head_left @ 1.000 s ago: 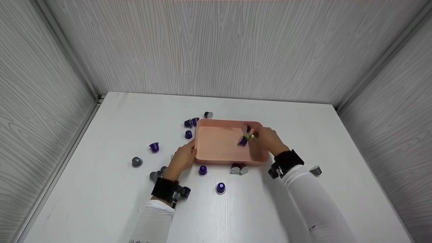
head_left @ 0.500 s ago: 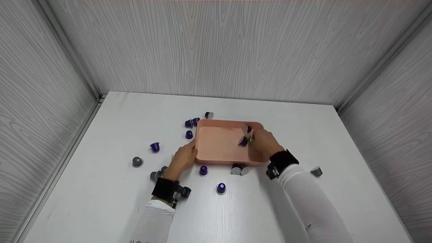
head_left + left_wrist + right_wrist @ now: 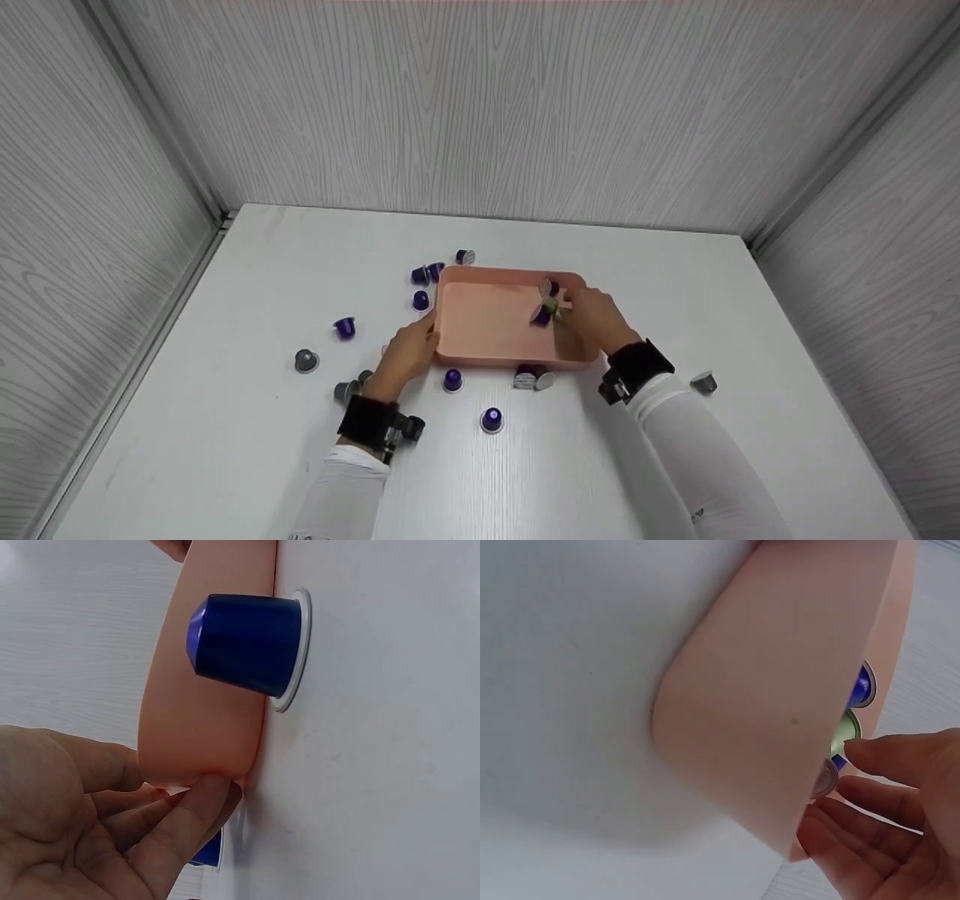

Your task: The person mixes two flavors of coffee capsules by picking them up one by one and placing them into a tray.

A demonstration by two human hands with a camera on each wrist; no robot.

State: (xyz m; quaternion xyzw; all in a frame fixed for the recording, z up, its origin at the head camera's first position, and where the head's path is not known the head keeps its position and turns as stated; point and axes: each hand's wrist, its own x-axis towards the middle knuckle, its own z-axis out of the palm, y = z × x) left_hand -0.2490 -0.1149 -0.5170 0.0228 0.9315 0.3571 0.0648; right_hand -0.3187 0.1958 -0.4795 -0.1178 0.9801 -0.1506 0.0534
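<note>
A shallow peach tray (image 3: 480,360) stands on the white table. My left hand (image 3: 409,349) grips its left end, thumb and fingers on either side of the wall in the left wrist view. My right hand (image 3: 596,315) reaches over the tray's right side, fingers loosely bent and apart. In the right wrist view, one fingertip touches or almost touches a green coffee capsule (image 3: 846,731). Beside it lie a purple-blue capsule (image 3: 862,686) and a capsule with a silver lid (image 3: 825,780). The tray wall partly hides them.
Purple capsules (image 3: 421,301) lie left of and behind the tray. A purple capsule (image 3: 491,420) and several others are in front. Grey capsules (image 3: 306,361) sit at the left, and another grey capsule (image 3: 703,382) at the right. Wood-grain panels (image 3: 480,112) enclose the table.
My right hand dips leftward towards the capsules in the tray, then draws slightly back to the right. The green-gold capsule at its fingertips now sits lower among the others. My left hand stays put.
</note>
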